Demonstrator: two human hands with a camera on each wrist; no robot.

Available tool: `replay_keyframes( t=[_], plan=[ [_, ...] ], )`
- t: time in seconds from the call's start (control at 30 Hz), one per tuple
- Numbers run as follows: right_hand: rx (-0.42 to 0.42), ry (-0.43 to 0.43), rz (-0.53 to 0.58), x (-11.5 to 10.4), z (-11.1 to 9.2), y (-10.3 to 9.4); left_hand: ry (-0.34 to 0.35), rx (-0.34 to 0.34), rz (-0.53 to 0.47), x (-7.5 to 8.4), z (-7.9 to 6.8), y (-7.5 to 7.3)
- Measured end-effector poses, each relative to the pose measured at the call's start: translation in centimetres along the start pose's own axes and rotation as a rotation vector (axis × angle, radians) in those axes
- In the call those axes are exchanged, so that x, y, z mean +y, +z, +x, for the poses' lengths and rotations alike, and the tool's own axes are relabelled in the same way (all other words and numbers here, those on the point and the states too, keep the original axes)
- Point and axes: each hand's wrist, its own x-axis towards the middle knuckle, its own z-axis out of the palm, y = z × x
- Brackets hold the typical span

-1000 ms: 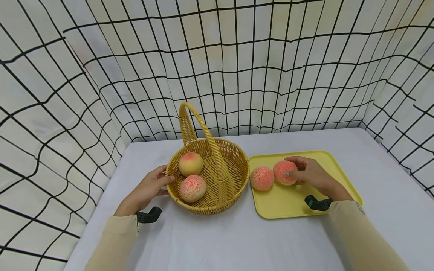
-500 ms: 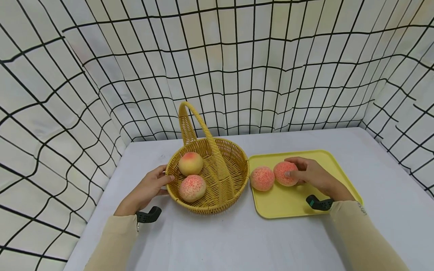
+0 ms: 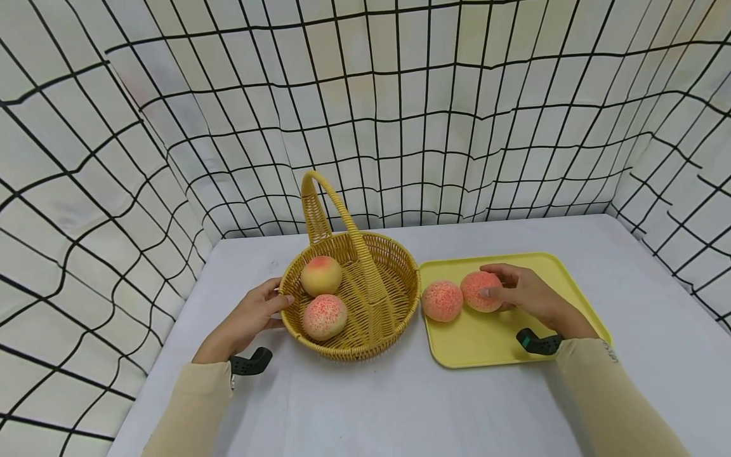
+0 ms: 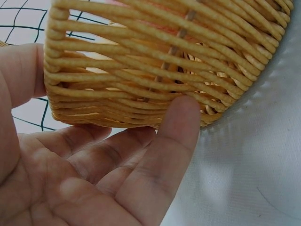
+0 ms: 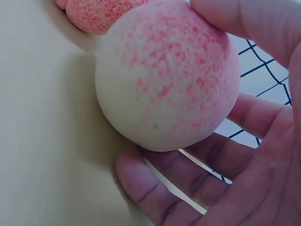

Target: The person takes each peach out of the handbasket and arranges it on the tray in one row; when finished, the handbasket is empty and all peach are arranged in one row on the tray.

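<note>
My left hand (image 3: 258,316) grips the left rim of a yellow wicker basket (image 3: 400,279), thumb inside and fingers against the outer wall. In the left wrist view the fingertips press the woven side (image 4: 141,61). Two peaches lie in the basket: a yellow one with a red top (image 3: 321,276) and a red-speckled one (image 3: 325,317) in front of it. Over the yellow tray (image 3: 480,346), my right hand (image 3: 528,297) holds a pink speckled peach (image 5: 164,75) between thumb and fingers. Another pink peach (image 3: 442,301) sits just left of it on the tray.
The basket's tall handle (image 3: 348,222) arches over its middle. The tray stands close to the basket's right side. A white cloth (image 3: 365,412) covers the table. Black-and-white grid curtains (image 3: 411,127) hang behind the table and along both sides.
Almost nothing differs. My right hand and its peach have shifted very slightly to the right; the left hand and the basket have stayed in place.
</note>
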Motion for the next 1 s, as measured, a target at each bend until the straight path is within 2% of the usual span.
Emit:
replay_keyframes(
  t=[0.43,1.0],
  plan=[
    [0.007,0.001,-0.058,0.03,0.00,-0.06,-0.004,0.000,-0.002,0.02,0.03,-0.05],
    [0.000,-0.014,-0.068,-0.14,0.08,-0.03,-0.007,-0.002,0.011,0.10,0.05,-0.04]
  ],
)
